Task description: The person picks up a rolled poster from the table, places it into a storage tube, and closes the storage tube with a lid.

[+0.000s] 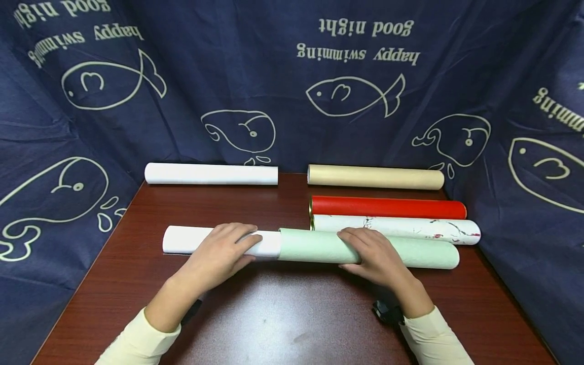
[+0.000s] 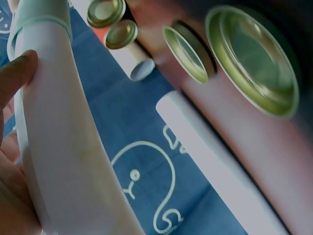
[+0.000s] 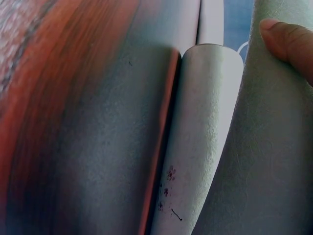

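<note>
A white cardboard tube (image 1: 187, 240) and a pale green tube (image 1: 422, 252) lie end to end in one line across the table. At their junction the white tube enters the green one, whose rim (image 2: 44, 22) encircles it in the left wrist view. My left hand (image 1: 223, 253) grips the white tube from above, with the thumb on the near side. On the green tube, my right hand (image 1: 374, 253) is curled over the top about a third of the way along; its fingertip shows against the green surface (image 3: 274, 122) in the right wrist view.
Just behind the green tube lies a white tube with a floral print (image 1: 410, 227), then a red tube (image 1: 388, 208) with a metal end. Farther back are a beige tube (image 1: 374, 177) and another white tube (image 1: 210, 174). Blue fish-printed cloth (image 1: 246, 66) borders the brown table (image 1: 274, 319).
</note>
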The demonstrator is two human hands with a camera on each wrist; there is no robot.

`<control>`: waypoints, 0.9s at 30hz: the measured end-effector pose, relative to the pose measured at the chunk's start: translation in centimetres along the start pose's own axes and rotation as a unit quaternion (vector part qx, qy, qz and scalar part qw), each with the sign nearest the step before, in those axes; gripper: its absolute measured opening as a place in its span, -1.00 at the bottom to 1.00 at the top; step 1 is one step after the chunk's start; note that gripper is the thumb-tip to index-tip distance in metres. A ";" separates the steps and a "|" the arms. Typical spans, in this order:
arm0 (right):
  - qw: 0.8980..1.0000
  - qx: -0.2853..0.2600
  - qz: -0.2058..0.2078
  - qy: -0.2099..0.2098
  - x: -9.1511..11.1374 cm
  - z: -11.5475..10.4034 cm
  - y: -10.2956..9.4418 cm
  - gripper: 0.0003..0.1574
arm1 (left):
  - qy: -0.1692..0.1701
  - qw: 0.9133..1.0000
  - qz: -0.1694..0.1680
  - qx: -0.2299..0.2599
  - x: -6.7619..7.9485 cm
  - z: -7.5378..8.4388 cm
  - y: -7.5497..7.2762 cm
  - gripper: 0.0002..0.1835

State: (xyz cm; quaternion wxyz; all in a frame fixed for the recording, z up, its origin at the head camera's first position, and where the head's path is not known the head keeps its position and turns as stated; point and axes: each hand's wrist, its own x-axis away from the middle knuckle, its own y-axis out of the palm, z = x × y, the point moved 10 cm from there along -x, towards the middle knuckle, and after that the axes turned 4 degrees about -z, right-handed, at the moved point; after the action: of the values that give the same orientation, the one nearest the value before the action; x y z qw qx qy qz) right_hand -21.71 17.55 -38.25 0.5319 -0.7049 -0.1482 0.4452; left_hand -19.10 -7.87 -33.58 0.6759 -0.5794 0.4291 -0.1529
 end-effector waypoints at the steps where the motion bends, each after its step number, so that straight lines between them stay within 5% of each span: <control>1: 1.000 0.001 -0.001 -0.001 0.0 0.0 0.0 -0.07 | 0.001 1.000 0.000 0.000 -0.1 0.2 0.1 -0.48; 18: 1.000 0.007 0.006 -0.013 -0.2 -0.9 0.1 -0.08 | 0.009 0.999 0.031 0.026 -2.2 2.5 1.1 -0.51; 27: 1.000 0.008 0.008 -0.008 0.0 -0.6 0.1 -0.06 | -0.008 1.000 0.011 0.002 -0.4 1.0 0.0 -0.42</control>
State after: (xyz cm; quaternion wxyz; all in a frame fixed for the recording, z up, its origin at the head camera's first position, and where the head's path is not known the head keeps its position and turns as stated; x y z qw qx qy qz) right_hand -21.27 17.16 -38.27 0.5331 -0.6980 -0.1433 0.4562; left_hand -18.57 -6.97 -33.47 0.6821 -0.5747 0.4295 -0.1413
